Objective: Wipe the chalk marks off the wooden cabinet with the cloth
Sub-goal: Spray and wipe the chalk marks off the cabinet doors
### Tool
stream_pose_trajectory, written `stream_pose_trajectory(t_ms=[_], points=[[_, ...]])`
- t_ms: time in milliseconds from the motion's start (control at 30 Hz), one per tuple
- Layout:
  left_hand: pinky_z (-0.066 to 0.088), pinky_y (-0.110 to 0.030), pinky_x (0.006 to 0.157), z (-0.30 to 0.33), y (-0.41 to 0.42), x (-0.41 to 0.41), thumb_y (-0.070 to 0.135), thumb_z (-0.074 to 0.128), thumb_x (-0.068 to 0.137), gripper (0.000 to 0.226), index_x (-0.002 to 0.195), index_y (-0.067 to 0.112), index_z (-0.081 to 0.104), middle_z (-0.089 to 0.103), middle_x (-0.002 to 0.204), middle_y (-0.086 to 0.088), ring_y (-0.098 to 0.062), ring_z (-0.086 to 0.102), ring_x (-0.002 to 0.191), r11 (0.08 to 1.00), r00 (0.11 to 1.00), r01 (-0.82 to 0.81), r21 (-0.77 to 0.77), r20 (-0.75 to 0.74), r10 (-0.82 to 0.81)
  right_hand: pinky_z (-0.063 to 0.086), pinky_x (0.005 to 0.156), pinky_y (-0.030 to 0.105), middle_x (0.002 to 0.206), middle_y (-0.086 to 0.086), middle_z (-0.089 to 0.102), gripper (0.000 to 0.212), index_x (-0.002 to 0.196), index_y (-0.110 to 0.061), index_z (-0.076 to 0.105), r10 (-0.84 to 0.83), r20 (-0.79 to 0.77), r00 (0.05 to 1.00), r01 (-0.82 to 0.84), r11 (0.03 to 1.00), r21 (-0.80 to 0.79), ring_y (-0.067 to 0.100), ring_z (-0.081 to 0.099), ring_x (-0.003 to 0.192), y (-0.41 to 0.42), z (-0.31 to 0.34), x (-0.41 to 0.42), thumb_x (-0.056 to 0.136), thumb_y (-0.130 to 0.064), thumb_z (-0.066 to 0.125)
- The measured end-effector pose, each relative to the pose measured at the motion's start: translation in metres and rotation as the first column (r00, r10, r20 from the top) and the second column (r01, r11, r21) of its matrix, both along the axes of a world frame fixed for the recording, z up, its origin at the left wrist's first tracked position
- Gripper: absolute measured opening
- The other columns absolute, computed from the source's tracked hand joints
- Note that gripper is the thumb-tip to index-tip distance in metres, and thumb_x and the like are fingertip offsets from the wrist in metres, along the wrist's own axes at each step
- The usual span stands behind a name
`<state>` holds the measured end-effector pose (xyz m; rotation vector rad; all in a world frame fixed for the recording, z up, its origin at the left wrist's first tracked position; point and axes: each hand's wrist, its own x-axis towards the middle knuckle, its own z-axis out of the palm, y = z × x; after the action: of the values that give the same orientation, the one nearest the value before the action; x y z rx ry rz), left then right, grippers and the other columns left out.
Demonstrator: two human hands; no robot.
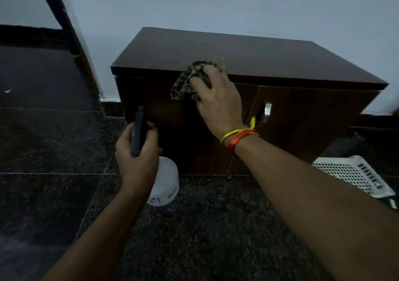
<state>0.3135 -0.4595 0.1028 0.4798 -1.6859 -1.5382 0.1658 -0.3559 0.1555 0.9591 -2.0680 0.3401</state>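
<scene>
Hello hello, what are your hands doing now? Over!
Right hand presses cloth on cabinet front, near top edge. Left hand grips spray bottle. No chalk marks visible. Nothing in the way.

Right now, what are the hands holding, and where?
Right hand presses the bunched cloth against the cabinet front; left hand grips the spray bottle at its head.
</scene>
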Motion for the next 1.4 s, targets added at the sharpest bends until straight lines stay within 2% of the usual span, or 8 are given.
stream_pose_trajectory(t_ms=[133, 200, 367, 700, 867, 1000, 1233, 1400], points=[[0.048, -0.028, 0.057, 0.002, 0.025, -0.011, 0.012, 0.056, 0.096, 0.006, 0.094, 0.012, 0.061, 0.057, 0.078, -0.012, -0.021, 0.057, 0.064, 0.998, 0.999, 0.049, 0.026, -0.008, -0.049, 0.054, 0.069, 0.042, 0.117, 0.020, 0.056, 0.031, 0.103, -0.010, 0.060, -0.113, 0.082, 0.990, 0.121, 0.987, -0.101, 0.039, 0.056, 0.099, 0.061, 0.001, -0.013, 0.072, -0.008, 0.059], [0.049, -0.025, 0.057, 0.005, 0.039, -0.014, 0.011, 0.056, 0.097, 0.007, 0.093, 0.014, 0.061, 0.057, 0.076, -0.007, -0.018, 0.056, 0.063, 0.997, 0.997, 0.076, 0.022, -0.013, -0.076, 0.053, 0.073, 0.040, 0.120, 0.020, 0.053, 0.033, 0.105, -0.009, 0.059, -0.148, 0.129, 0.981, 0.165, 0.977, -0.134, 0.039, 0.055, 0.104, 0.084, 0.002, -0.017, 0.073, -0.007, 0.062], [0.049, -0.019, 0.055, 0.008, 0.063, -0.022, 0.010, 0.056, 0.096, 0.006, 0.096, 0.011, 0.063, 0.057, 0.075, -0.005, -0.020, 0.058, 0.065, 0.990, 0.990, 0.138, 0.002, -0.009, -0.138, 0.048, 0.087, 0.040, 0.124, 0.018, 0.049, 0.038, 0.111, -0.011, 0.056, -0.196, 0.204, 0.959, 0.248, 0.931, -0.268, 0.037, 0.049, 0.113, 0.131, 0.001, -0.034, 0.074, -0.004, 0.057], [0.049, -0.022, 0.056, -0.013, 0.100, -0.038, 0.009, 0.056, 0.097, 0.006, 0.096, 0.011, 0.062, 0.059, 0.077, -0.009, -0.023, 0.058, 0.064, 0.971, 0.972, 0.235, -0.034, 0.038, -0.234, 0.044, 0.094, 0.040, 0.131, 0.022, 0.043, 0.039, 0.118, -0.007, 0.053, -0.332, 0.222, 0.917, 0.393, 0.847, -0.358, 0.039, 0.046, 0.117, 0.203, -0.012, -0.071, 0.080, -0.002, 0.048], [0.051, -0.033, 0.058, -0.014, 0.120, -0.046, 0.024, 0.055, 0.090, 0.010, 0.095, 0.019, 0.062, 0.060, 0.082, -0.004, -0.019, 0.057, 0.064, 0.944, 0.944, 0.327, -0.047, 0.047, -0.325, 0.041, 0.095, 0.035, 0.127, 0.021, 0.044, 0.040, 0.116, -0.006, 0.052, -0.361, 0.296, 0.884, 0.464, 0.749, -0.473, 0.035, 0.049, 0.114, 0.241, -0.015, -0.088, 0.077, 0.000, 0.045], [0.050, -0.037, 0.058, -0.016, 0.136, -0.053, 0.026, 0.054, 0.088, 0.012, 0.094, 0.019, 0.062, 0.060, 0.080, -0.005, -0.023, 0.057, 0.064, 0.937, 0.937, 0.347, -0.037, 0.055, -0.345, 0.042, 0.089, 0.041, 0.129, 0.022, 0.041, 0.039, 0.116, -0.003, 0.048, -0.356, 0.466, 0.810, 0.570, 0.664, -0.484, 0.040, 0.050, 0.110, 0.259, -0.031, -0.091, 0.078, -0.001, 0.046], [0.051, -0.023, 0.059, -0.029, 0.162, -0.065, 0.020, 0.057, 0.091, 0.007, 0.096, 0.021, 0.063, 0.061, 0.077, 0.013, -0.017, 0.058, 0.066, 0.924, 0.921, 0.380, 0.034, 0.076, -0.381, 0.037, 0.091, 0.038, 0.131, 0.021, 0.038, 0.040, 0.122, -0.002, 0.044, -0.256, 0.678, 0.689, 0.689, 0.522, -0.504, 0.040, 0.049, 0.110, 0.237, -0.065, -0.082, 0.083, -0.001, 0.049], [0.049, -0.021, 0.058, -0.033, 0.177, -0.068, 0.005, 0.054, 0.097, 0.014, 0.097, 0.016, 0.062, 0.059, 0.079, -0.003, -0.018, 0.055, 0.065, 0.919, 0.916, 0.390, 0.049, 0.081, -0.393, 0.042, 0.090, 0.042, 0.130, 0.022, 0.036, 0.038, 0.119, -0.005, 0.043, -0.169, 0.789, 0.591, 0.743, 0.494, -0.452, 0.045, 0.051, 0.104, 0.221, -0.097, -0.076, 0.082, -0.001, 0.050]])
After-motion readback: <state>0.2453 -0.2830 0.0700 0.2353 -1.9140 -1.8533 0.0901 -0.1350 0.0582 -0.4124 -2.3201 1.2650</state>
